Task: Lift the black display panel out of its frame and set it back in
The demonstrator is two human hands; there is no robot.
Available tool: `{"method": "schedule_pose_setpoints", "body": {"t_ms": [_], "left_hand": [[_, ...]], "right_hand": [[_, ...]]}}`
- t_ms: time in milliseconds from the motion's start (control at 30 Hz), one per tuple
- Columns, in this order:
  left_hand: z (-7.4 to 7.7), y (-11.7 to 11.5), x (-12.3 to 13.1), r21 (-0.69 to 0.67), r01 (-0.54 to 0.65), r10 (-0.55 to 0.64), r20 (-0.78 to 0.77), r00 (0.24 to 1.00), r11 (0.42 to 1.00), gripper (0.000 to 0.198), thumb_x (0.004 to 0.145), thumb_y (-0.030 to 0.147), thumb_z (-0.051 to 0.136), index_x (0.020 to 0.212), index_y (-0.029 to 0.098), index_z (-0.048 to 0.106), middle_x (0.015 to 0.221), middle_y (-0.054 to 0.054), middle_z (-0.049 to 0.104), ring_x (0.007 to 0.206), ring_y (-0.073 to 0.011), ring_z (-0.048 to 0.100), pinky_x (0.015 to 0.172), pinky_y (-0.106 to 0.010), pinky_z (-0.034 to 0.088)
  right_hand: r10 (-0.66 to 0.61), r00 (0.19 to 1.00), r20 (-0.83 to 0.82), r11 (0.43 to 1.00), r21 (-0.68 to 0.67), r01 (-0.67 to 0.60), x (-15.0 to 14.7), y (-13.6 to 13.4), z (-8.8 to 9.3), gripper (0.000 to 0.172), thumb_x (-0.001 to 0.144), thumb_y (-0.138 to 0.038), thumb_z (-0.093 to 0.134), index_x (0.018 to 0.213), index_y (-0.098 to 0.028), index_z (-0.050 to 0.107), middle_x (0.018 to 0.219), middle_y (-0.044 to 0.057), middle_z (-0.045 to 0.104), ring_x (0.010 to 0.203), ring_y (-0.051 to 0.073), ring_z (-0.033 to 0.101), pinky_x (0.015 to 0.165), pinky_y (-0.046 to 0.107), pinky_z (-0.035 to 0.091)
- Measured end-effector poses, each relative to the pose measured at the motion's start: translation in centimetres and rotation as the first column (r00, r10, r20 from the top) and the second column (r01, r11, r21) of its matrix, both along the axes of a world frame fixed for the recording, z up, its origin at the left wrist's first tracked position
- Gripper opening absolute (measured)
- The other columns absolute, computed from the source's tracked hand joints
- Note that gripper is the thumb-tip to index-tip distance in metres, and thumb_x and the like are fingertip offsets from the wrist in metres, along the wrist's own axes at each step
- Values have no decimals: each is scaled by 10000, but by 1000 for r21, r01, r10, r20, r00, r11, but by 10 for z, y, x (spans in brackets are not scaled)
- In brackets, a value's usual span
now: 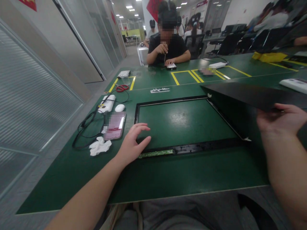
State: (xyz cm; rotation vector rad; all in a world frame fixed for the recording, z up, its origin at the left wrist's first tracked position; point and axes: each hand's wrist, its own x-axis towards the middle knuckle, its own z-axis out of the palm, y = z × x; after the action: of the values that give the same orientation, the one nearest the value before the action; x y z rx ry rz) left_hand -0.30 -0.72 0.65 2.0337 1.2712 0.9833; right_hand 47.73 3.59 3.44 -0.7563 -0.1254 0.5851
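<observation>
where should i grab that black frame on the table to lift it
Probably the near-left corner of the black frame, coming from the left: the left hand rests there on the thin rail, and the open middle lets fingers hook under. The right hand holds the dark panel.

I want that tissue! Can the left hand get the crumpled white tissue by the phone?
Probably yes: the left hand rests on the black frame, the tissue lies close beside it, with nothing between.

Phone (114,126), crumpled tissue (99,146), scissors (122,88) (red-handled), perhaps a mouse (119,108).
</observation>
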Motion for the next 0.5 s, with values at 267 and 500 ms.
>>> {"method": "schedule_pose_setpoints", "body": {"t_ms": [267, 500], "left_hand": [[5, -4, 1, 62, 246, -239, -110, 965, 967, 194, 935, 307, 694, 1118, 243, 708, 1226, -126, 726, 1185, -317, 672, 1057, -521, 506], [4, -10, 5, -40, 501, -502, -116, 857, 865, 357, 913, 295, 739, 1262, 241, 686, 1327, -135, 685, 1241, -297, 651, 1081, -487, 519]], "right_hand": [[-8, 999, -47, 990, -142, 2, -2, 2, -1, 187, 585, -27, 486, 680, -188, 480, 810, 30, 564, 733, 120, 637, 507, 186, 549], [18, 999, -50, 957, -289, -31, 19, 13, -21, 293, 621, 50, 488, 787, -191, 505, 913, 18, 649, 728, 106, 654, 605, 224, 601]]}}
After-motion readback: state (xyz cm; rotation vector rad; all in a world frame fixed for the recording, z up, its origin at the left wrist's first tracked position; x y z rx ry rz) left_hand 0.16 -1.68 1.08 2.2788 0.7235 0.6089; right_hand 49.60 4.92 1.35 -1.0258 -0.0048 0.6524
